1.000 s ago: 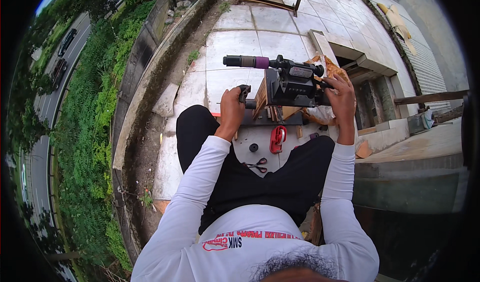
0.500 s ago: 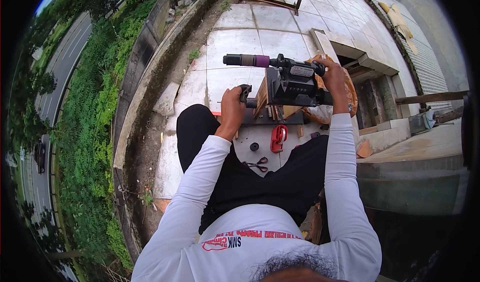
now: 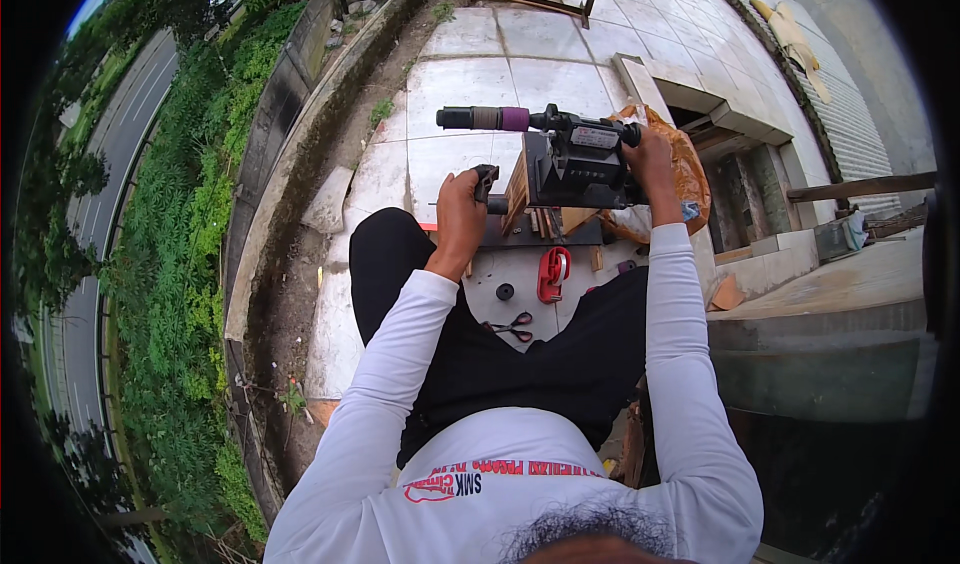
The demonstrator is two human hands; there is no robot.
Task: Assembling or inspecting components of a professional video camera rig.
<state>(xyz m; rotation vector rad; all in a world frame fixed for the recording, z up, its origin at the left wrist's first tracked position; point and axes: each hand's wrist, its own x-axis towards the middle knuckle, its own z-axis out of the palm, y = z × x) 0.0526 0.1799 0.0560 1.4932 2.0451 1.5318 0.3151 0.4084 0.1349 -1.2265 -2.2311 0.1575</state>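
Note:
In front of me a black hand-cranked winding machine (image 3: 574,176) with a number counter sits on a wooden stand (image 3: 517,196). Its shaft (image 3: 485,118) points left and carries brown and purple wrapped sections. My right hand (image 3: 652,166) is closed around the crank handle at the machine's right end; fingers partly hide the handle. Left of the stand, below the shaft, my left hand (image 3: 462,219) pinches a small dark piece (image 3: 486,180) whose kind I cannot make out. Any wire between that piece and the shaft is too fine to see.
Between my legs lie scissors (image 3: 510,326), a small black spool (image 3: 505,291) and a red tape dispenser (image 3: 553,274). Behind the machine is an orange-brown plastic bag (image 3: 688,179). A low wall (image 3: 262,219) runs along the left; a stepped opening (image 3: 735,179) is at right.
My right hand has moved down a little at the crank end. My left hand keeps its hold beside the stand. The whole view has shifted slightly.

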